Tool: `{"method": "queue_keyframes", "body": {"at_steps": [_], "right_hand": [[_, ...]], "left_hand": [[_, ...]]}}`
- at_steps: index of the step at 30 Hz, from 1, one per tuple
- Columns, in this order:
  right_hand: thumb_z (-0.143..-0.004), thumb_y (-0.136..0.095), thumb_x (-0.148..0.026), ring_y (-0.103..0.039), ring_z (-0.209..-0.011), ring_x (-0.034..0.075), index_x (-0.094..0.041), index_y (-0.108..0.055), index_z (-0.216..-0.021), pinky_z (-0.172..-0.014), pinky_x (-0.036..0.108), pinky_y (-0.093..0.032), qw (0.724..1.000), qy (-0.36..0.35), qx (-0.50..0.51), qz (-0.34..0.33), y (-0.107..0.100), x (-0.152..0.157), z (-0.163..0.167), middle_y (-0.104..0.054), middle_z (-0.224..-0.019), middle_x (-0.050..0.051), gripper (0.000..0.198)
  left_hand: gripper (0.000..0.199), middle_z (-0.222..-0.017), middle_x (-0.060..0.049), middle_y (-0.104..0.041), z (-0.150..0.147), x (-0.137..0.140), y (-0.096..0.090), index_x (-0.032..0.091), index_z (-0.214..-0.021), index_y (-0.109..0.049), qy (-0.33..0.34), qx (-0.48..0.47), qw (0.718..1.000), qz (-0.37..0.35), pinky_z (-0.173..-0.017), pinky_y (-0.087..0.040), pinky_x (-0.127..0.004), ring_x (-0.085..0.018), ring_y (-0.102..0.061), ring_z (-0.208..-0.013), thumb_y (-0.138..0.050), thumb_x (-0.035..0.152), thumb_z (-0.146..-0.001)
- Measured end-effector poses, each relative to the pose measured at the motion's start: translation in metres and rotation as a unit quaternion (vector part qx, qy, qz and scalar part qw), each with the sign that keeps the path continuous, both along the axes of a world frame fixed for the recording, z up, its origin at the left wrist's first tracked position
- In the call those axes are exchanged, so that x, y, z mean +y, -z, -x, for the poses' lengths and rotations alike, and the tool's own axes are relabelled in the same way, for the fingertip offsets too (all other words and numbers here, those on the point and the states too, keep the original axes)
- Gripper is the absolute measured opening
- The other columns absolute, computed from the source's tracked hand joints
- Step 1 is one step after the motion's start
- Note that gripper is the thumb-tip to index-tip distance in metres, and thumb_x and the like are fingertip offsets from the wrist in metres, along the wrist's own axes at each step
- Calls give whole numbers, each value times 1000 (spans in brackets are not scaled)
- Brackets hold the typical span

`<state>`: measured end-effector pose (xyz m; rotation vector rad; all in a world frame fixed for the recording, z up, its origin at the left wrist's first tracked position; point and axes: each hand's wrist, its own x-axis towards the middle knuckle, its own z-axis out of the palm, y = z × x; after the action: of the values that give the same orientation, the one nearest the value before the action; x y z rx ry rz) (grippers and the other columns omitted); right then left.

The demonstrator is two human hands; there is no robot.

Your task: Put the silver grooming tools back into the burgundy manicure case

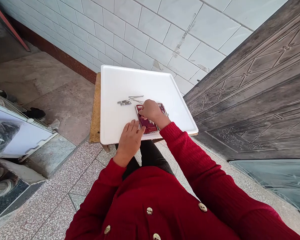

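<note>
A dark red manicure case [150, 128] lies opened out at the near side of a white tray [115, 83], with several small metal tools in its right part. My left hand [130, 136] rests with spread fingers on the tray's near edge, its thumb on the case's lower left corner. Over the upper part of the case, my right hand [151, 110] has its fingers pinched together; whatever they hold is hidden. Beyond the case lie what look like metal nail clippers [124, 103] and slim metal tweezers [135, 98].
The tray sits on a wooden table [95, 113], whose left edge shows. A white tiled wall [130, 26] rises behind it and a dark patterned metal door [255, 83] stands at the right. A glass-topped cabinet [12, 130] is at the left.
</note>
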<state>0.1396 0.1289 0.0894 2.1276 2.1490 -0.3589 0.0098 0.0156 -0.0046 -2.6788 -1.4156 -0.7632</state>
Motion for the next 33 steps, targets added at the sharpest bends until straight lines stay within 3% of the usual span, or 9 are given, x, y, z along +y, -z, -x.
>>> {"method": "queue_keyframes", "body": {"at_steps": [5,16,20,24,28,33], "right_hand": [[-81,-66,-3,-77,-97,31,-8,-80,-107,-88,33,-60,1000,-3,4,-9,7,6,5,-81,-88,16,31],[-63,-76,4,-78,-93,37,-11,-81,-89,-81,37,-63,996,-43,-61,45,0,16,14,-80,-86,19,31],[-74,-70,-4,-77,-83,29,-13,-77,-73,-77,32,-62,998,1,20,54,2,12,9,-80,-79,15,10],[-86,-61,-14,-71,-65,16,-14,-74,-68,-67,23,-57,986,65,140,61,2,11,0,-79,-73,9,22],[-86,-61,-15,-67,-58,12,-14,-73,-65,-65,20,-53,985,54,163,16,1,25,-5,-76,-66,5,24],[-85,-62,-13,-67,-58,12,-14,-73,-66,-63,20,-54,985,45,163,35,1,41,-4,-76,-67,5,23]], "left_hand": [[39,-146,-20,-67,0,0,1,17,-136,-69,0,1,1000,-4,-117,-50,-54,-35,-59,-143,-49,12,-103],[39,-145,-20,-67,0,1,1,17,-134,-70,0,-4,1000,-5,-115,-51,-55,-36,-59,-142,-48,11,-102],[40,-146,-21,-66,-1,0,1,17,-134,-70,2,-11,1000,4,-116,-50,-56,-35,-58,-143,-48,11,-102],[39,-144,-20,-67,0,0,1,17,-135,-70,-2,-2,1000,-11,-116,-50,-54,-34,-60,-141,-48,11,-102],[40,-143,-19,-69,2,0,3,14,-135,-69,-4,-3,1000,-24,-115,-52,-53,-35,-61,-139,-49,10,-101],[40,-143,-16,-70,4,1,6,17,-133,-71,2,-23,1000,-19,-117,-51,-52,-31,-61,-140,-50,10,-100]]}}
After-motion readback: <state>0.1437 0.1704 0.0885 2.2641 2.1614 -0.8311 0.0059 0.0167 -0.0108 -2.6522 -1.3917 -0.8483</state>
